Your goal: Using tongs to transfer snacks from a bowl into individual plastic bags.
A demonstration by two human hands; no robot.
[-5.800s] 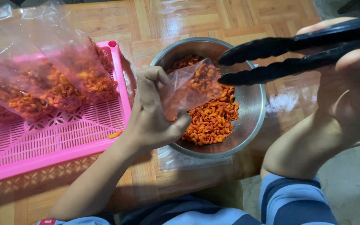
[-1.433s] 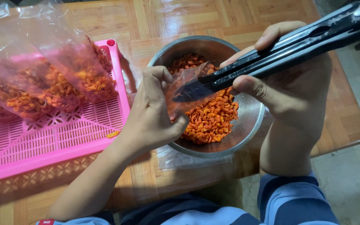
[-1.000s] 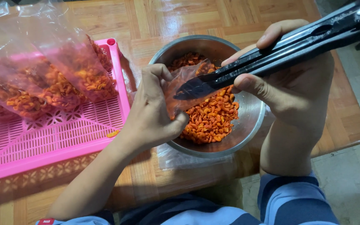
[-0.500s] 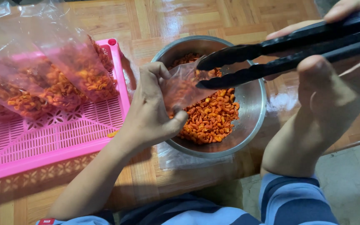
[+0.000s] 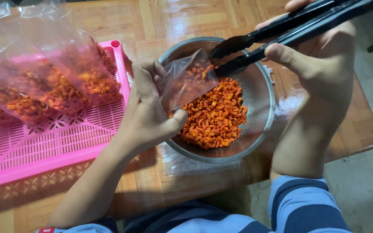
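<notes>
Home snack-packing spot: wooden table (image 5: pixel 160 17), pink tray (image 5: pixel 44 151), filled bags (image 5: pixel 65 82).

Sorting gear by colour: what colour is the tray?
Pink tray, with a lattice base; head view.

Scene was evenly bright, light from above and the far side. Strong white glare lay on the glossy wooden surface (image 5: pixel 152 26) along its far edge, and again near its right edge beside the steel bowl (image 5: pixel 262 116). Bowl rim caught soft highlights. Clear bags (image 5: pixel 61 73) at the far left corner reflected light and looked hazy. Forearm shadows fell on the near edge. Focus was sharp mid-frame; black tongs (image 5: pixel 281 32) looked slightly soft.
</notes>
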